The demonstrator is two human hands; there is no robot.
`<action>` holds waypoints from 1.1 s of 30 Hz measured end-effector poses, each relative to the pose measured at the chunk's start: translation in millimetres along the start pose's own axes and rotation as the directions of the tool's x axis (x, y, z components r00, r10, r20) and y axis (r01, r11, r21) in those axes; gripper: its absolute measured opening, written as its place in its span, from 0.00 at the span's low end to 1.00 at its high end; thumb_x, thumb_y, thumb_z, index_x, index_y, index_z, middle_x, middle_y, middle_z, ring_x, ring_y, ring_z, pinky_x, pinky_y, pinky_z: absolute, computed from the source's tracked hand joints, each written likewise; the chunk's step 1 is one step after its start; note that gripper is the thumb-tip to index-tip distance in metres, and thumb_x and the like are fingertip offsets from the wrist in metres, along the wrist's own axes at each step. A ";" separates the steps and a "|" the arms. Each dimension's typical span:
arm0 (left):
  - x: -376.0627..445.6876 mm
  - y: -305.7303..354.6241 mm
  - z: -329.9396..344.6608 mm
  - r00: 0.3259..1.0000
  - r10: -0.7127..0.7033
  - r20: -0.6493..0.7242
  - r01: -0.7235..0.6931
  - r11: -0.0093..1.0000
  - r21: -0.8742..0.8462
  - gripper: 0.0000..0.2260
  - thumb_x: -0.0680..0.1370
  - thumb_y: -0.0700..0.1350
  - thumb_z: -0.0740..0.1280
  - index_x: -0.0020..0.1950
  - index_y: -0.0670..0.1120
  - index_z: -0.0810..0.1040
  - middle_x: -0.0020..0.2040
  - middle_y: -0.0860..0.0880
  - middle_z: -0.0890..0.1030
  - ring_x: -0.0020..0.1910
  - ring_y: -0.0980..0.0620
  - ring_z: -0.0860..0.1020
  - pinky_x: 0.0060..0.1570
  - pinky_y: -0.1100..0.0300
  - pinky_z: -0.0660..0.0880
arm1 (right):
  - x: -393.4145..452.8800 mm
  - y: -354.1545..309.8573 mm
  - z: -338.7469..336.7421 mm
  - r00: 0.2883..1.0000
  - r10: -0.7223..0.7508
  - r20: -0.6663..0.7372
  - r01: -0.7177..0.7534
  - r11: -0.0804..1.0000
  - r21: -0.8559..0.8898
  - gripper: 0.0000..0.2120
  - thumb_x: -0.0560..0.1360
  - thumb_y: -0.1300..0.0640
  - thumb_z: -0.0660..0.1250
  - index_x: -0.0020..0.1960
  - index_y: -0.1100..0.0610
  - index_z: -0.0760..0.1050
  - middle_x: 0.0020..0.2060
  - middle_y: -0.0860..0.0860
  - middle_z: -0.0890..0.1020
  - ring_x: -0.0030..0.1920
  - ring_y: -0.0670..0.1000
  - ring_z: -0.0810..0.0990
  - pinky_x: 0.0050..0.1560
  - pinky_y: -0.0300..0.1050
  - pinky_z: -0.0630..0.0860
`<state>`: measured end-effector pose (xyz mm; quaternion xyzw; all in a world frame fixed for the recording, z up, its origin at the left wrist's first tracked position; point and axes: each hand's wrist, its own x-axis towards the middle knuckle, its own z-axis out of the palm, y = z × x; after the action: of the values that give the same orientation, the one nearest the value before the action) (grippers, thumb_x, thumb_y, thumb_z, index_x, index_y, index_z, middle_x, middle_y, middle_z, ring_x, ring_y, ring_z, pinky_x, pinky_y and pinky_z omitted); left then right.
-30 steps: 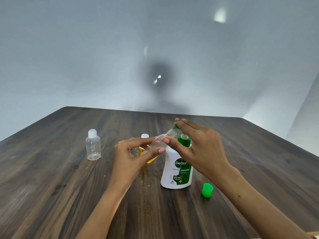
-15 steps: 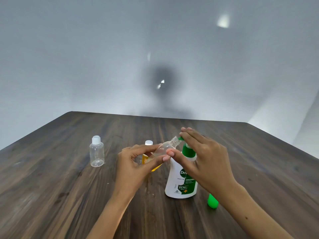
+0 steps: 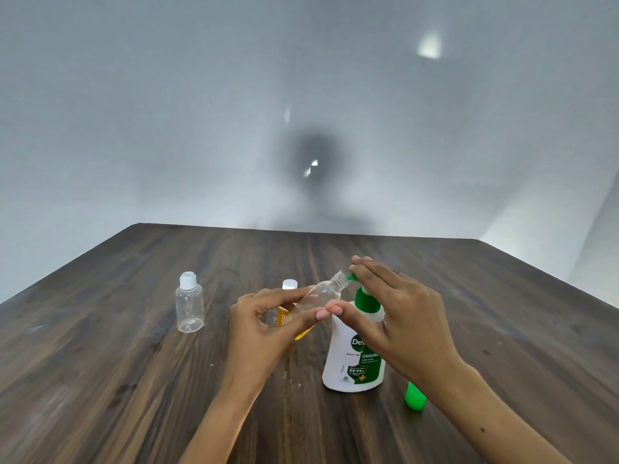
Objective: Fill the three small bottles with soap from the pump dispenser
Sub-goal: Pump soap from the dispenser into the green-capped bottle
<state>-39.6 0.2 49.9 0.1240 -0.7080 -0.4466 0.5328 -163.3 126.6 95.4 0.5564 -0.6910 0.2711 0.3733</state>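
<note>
A white pump dispenser (image 3: 351, 360) with a green pump head stands mid-table. My left hand (image 3: 264, 333) grips a clear uncapped small bottle (image 3: 321, 293), tilted with its open mouth against the green nozzle. My right hand (image 3: 398, 316) lies over the pump head with straight fingers pressing on it; its thumb touches the tilted bottle. A second small bottle (image 3: 290, 286) with a white cap and yellow soap stands behind my left hand, mostly hidden. A third clear bottle (image 3: 189, 306), capped and empty-looking, stands at the left.
A green cap (image 3: 414, 398) lies on the dark wooden table (image 3: 100, 380) right of the dispenser, partly behind my right forearm. The table's far edge meets a plain grey wall.
The view has shifted slightly; both hands stay at the dispenser, the bottle mouth still at the nozzle. My right forearm now covers part of the green cap.
</note>
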 end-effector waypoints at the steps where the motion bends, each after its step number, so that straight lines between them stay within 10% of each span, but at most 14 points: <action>1: -0.1 -0.6 -0.5 1.000 0.001 0.000 -0.001 1.000 0.001 0.17 0.61 0.59 0.78 0.49 0.64 0.83 0.41 0.60 0.85 0.45 0.57 0.82 0.47 0.57 0.77 | 2.3 0.7 -1.7 1.000 -0.002 0.003 0.002 1.000 0.000 0.37 0.75 0.30 0.49 0.55 0.58 0.81 0.57 0.51 0.81 0.56 0.51 0.81 0.52 0.39 0.70; 33: -0.9 1.6 -1.1 1.000 -0.012 0.002 0.012 1.000 -0.005 0.15 0.61 0.56 0.76 0.47 0.58 0.84 0.42 0.61 0.84 0.46 0.59 0.81 0.43 0.72 0.74 | 6.4 -3.5 -5.6 1.000 -0.028 -0.001 0.027 0.999 -0.041 0.38 0.76 0.31 0.46 0.51 0.59 0.83 0.50 0.52 0.84 0.48 0.52 0.84 0.44 0.37 0.70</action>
<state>-37.8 1.1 50.6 0.1266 -0.7067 -0.4515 0.5299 -159.4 126.5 103.7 0.5580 -0.6883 0.2524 0.3889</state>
